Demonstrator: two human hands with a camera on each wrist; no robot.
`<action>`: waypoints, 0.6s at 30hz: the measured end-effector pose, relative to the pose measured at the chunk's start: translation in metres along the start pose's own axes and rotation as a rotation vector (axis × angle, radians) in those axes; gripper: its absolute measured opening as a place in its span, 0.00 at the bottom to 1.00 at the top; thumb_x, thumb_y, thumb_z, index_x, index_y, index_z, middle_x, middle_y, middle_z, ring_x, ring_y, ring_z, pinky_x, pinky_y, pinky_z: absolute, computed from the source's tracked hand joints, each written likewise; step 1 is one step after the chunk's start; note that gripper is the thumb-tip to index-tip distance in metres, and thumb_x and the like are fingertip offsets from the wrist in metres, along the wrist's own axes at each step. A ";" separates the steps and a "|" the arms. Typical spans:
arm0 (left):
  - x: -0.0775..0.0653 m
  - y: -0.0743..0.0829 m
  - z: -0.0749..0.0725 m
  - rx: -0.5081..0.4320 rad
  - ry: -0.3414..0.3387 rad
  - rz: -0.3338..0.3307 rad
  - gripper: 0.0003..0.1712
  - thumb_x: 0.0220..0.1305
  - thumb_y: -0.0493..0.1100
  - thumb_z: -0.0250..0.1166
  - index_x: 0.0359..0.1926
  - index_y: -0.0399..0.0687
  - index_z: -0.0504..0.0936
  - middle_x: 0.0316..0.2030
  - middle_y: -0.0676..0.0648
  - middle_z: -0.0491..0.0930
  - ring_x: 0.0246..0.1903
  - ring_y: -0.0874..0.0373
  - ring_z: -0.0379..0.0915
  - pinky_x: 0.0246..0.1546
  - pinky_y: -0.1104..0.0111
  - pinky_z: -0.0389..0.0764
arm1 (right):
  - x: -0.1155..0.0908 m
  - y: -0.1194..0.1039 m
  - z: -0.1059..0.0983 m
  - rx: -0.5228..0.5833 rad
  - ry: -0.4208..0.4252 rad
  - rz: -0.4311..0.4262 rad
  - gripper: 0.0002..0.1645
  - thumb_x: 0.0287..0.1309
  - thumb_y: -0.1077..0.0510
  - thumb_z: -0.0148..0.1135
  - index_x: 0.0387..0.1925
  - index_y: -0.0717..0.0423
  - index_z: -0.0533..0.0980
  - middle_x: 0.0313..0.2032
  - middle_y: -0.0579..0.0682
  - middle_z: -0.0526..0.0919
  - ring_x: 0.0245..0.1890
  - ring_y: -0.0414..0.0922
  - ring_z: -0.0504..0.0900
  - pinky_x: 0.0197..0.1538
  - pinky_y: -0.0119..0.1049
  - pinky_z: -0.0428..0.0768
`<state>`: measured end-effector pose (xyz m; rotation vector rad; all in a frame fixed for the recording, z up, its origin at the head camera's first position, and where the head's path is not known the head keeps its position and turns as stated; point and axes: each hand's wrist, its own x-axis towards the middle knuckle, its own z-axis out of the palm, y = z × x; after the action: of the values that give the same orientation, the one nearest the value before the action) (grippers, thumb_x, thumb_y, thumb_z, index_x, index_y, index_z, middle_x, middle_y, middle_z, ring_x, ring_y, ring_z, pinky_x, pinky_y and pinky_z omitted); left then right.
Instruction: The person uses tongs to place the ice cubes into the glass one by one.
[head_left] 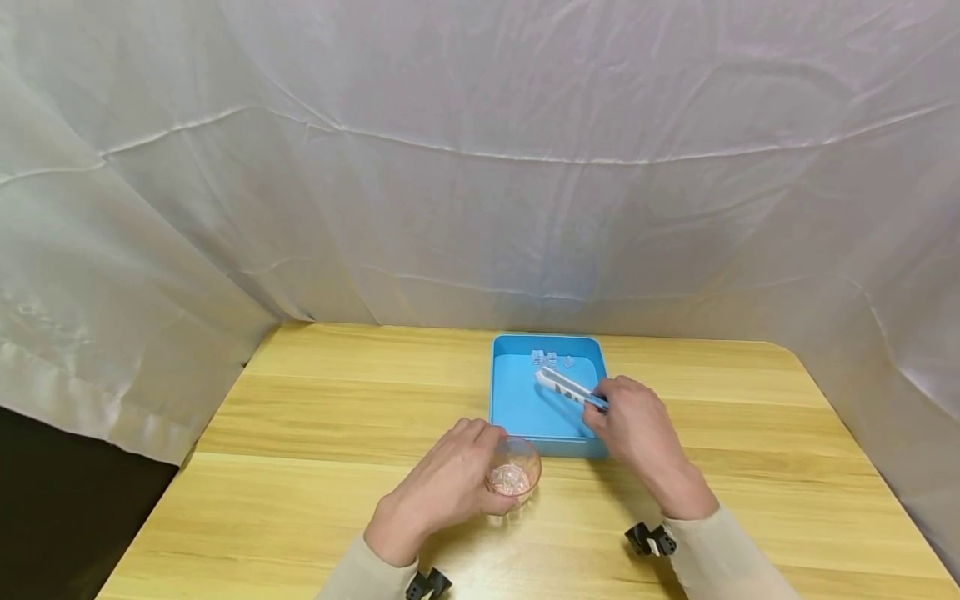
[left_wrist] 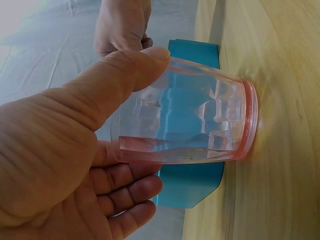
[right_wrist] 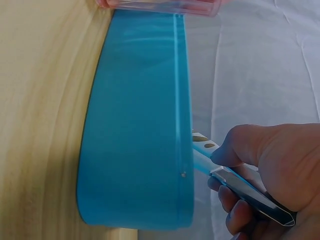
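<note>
My left hand [head_left: 450, 473] grips a clear, pink-tinted cup [left_wrist: 180, 115] by its rim, thumb on one side and fingers on the other. The cup stands upright on the table, and several clear cubes [left_wrist: 220, 112] lie in its bottom. My right hand [head_left: 640, 423] holds a pair of tongs [head_left: 564, 386] with a white, holed head and a blue handle. They slant down to the left, into a shallow blue box [head_left: 517, 404]. At the box's far side sit several clear ice-like cubes [head_left: 551, 357], close beyond the tongs' tips. In the right wrist view the box wall hides those tips.
The wooden table [head_left: 337, 408] carries the box near its far edge, with the cup just in front of the box's near left corner. A pale curtain [head_left: 450, 208] hangs behind the table and along its sides.
</note>
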<state>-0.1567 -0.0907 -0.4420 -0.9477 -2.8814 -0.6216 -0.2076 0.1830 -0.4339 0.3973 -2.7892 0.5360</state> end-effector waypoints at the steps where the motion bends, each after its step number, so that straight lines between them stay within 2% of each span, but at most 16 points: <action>1: 0.000 0.000 0.000 0.002 -0.001 -0.002 0.42 0.51 0.59 0.82 0.61 0.40 0.79 0.54 0.46 0.83 0.56 0.53 0.77 0.63 0.60 0.80 | -0.001 0.000 -0.001 0.004 -0.004 0.005 0.04 0.59 0.62 0.66 0.30 0.60 0.80 0.25 0.49 0.74 0.23 0.44 0.68 0.26 0.34 0.68; 9: 0.000 0.001 0.000 -0.002 -0.008 -0.005 0.42 0.52 0.59 0.82 0.61 0.40 0.79 0.54 0.46 0.83 0.56 0.53 0.77 0.64 0.60 0.80 | -0.003 -0.003 -0.011 0.024 -0.036 0.036 0.05 0.61 0.61 0.65 0.32 0.60 0.81 0.27 0.49 0.76 0.25 0.44 0.70 0.28 0.36 0.69; 18: 0.001 0.001 0.000 -0.011 -0.015 -0.011 0.42 0.52 0.59 0.82 0.61 0.41 0.79 0.54 0.45 0.83 0.56 0.53 0.77 0.63 0.60 0.80 | -0.007 -0.002 -0.026 0.070 -0.086 0.107 0.10 0.63 0.58 0.64 0.40 0.62 0.83 0.33 0.51 0.81 0.28 0.44 0.73 0.31 0.36 0.73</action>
<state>-0.1569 -0.0897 -0.4419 -0.9431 -2.9012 -0.6343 -0.1946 0.1928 -0.4125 0.2928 -2.8940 0.6570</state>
